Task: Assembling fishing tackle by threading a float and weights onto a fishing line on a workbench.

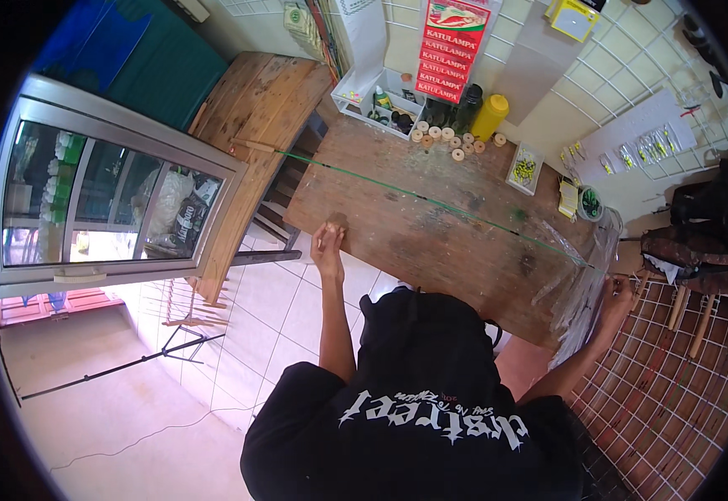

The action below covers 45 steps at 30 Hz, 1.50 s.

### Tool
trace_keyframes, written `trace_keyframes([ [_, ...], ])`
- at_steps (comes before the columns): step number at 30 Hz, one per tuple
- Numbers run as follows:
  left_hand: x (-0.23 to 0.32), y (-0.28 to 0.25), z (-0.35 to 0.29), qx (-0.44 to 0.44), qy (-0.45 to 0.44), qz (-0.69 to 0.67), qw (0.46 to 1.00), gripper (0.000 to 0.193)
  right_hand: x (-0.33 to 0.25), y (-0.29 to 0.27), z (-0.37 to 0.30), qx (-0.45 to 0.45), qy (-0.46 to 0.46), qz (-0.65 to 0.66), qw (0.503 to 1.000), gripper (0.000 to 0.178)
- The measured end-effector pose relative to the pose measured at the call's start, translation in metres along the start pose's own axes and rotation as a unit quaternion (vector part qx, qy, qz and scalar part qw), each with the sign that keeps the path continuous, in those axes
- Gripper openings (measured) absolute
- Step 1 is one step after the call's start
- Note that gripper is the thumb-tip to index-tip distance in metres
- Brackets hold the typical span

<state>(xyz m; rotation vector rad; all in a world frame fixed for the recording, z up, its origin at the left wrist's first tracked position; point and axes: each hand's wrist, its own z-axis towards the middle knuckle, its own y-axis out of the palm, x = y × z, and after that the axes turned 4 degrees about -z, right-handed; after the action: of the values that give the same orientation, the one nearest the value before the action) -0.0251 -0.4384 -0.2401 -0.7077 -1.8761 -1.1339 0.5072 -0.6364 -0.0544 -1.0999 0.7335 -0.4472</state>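
A thin green fishing rod [414,195] with a light wooden handle [253,146] lies slantwise over the brown wooden table [380,234]. My left hand [329,246] is at the table's front left edge, fingers drawn together; anything between them is too small to make out. On the far right, beside the rod's thin end, my right hand [618,296] has its fingers bent and closed. Whether they grip the rod's tip or something finer cannot be seen. Clear plastic sleeves [577,288] hang over the table's right end, next to that hand.
Wooden discs [457,155], a yellow bottle [491,117], a white organizer [364,104] and a small tray of yellow-green pieces [524,169] line the back. A glass cabinet [113,188] stands left; a white wire rack [673,367] holding rods stands right.
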Motion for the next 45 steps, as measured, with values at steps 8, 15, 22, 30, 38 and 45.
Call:
trace_keyframes([
  [8,0.010,-0.044,-0.013,0.054,-0.036,-0.180,0.982,0.028,0.033,0.011,0.030,-0.011,0.005,-0.008,1.000,0.017],
  [15,0.007,-0.069,-0.027,0.119,-0.019,-0.137,0.983,0.028,0.024,0.008,0.050,-0.020,-0.012,-0.066,0.998,0.016],
  [22,0.035,-0.123,-0.055,0.100,-0.030,0.063,0.992,0.042,0.053,0.024,0.071,-0.021,-0.082,-0.079,0.993,0.020],
  [30,0.065,-0.175,-0.086,0.204,0.029,0.024,0.978,0.039,0.042,0.027,0.080,-0.026,-0.029,-0.087,0.995,0.021],
  [38,0.024,0.004,-0.062,-0.111,-0.059,0.123,0.984,0.030,0.029,0.051,0.073,-0.048,-0.005,-0.017,0.999,0.023],
  [45,0.000,0.130,-0.083,-0.391,-0.180,0.130,0.893,0.031,0.009,0.058,0.062,-0.037,0.024,-0.020,0.999,0.022],
])
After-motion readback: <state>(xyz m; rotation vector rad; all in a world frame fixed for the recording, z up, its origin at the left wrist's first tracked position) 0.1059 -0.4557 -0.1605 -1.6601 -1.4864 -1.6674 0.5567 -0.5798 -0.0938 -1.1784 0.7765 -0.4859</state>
